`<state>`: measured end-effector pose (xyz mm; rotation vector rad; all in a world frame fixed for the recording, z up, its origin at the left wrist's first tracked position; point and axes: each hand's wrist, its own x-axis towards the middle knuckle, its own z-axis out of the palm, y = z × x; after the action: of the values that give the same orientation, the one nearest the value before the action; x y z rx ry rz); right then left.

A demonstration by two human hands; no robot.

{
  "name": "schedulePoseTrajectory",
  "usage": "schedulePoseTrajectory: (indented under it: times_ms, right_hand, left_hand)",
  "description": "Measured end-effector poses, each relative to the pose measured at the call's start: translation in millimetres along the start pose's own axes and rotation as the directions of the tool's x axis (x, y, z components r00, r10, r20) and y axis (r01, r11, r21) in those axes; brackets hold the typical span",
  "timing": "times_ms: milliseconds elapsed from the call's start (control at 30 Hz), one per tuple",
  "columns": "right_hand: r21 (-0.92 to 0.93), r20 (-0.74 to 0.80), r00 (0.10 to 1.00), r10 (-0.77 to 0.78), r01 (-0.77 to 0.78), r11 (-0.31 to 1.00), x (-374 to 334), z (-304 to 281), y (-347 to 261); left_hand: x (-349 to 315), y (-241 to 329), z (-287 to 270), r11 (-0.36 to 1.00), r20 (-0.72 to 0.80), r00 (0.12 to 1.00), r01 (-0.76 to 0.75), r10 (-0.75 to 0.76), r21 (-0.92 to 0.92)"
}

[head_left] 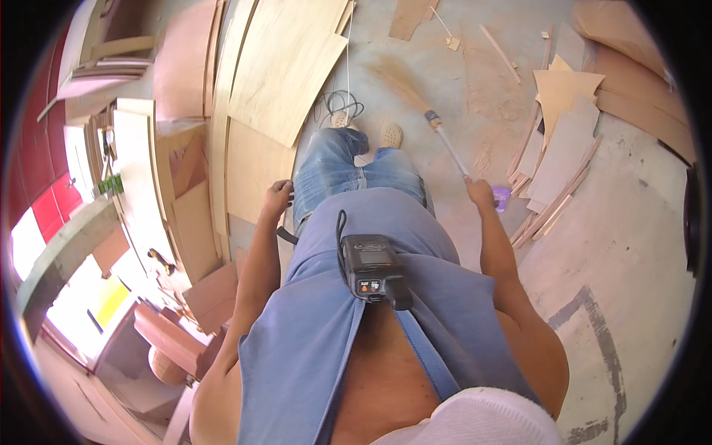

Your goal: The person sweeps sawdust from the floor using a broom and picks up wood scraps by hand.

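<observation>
My right hand (480, 194) is closed round the grey handle of a broom (451, 150), held out ahead and to the right of my body. The broom's straw-coloured bristles are smeared by motion and sweep over the floor (437, 193) beyond my feet. At my left thigh hangs my left hand (279, 196), its fingers loosely bent and slightly apart, with nothing visible in them. Sawdust and thin wood scraps (500, 53) lie on the concrete around the bristles.
Large plywood sheets (278, 67) lean along the left. A dark cable (345, 104) coils by my left shoe (340, 120). Offcuts of board (567, 111) pile up at the right, with a purple object (501, 199) beside them. More panels (133, 163) stand farther left.
</observation>
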<state>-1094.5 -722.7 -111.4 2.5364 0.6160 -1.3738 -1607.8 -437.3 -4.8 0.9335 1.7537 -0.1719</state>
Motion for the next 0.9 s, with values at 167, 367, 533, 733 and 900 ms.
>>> schedulePoseTrajectory:
  times_ms: [167, 367, 533, 733, 900]
  right_hand:
    - [0.156, -0.106, 0.986, 0.132, -0.115, 0.981, 42.2, -25.8, 62.7]
    - [0.126, -0.298, 0.954, 0.028, 0.010, 0.992, 21.2, -25.8, 94.0]
    - [0.375, 0.065, 0.993, 0.101, -0.118, 0.919, -56.5, 12.4, 53.7]
    - [0.329, 0.149, 0.984, 0.093, -0.138, 0.934, -164.4, 8.7, 29.7]
    - [0.219, -0.123, 0.966, 0.227, -0.196, 0.956, -268.2, -43.4, 6.8]
  left_hand:
    - [7.3, 22.7, -19.9, 0.999, -0.001, 1.000, -0.021, 0.021, 0.033]
    - [47.4, 64.8, -8.0, 0.991, 0.093, 0.994, -0.073, 0.062, 0.115]
    - [75.9, 120.8, 29.7, 0.978, 0.185, 0.978, -0.125, 0.093, 0.168]
    - [105.1, 206.8, 72.0, 0.909, 0.363, 0.903, -0.334, 0.232, 0.249]
    - [122.5, 309.0, 152.2, 0.703, 0.643, 0.702, -0.622, 0.307, 0.344]
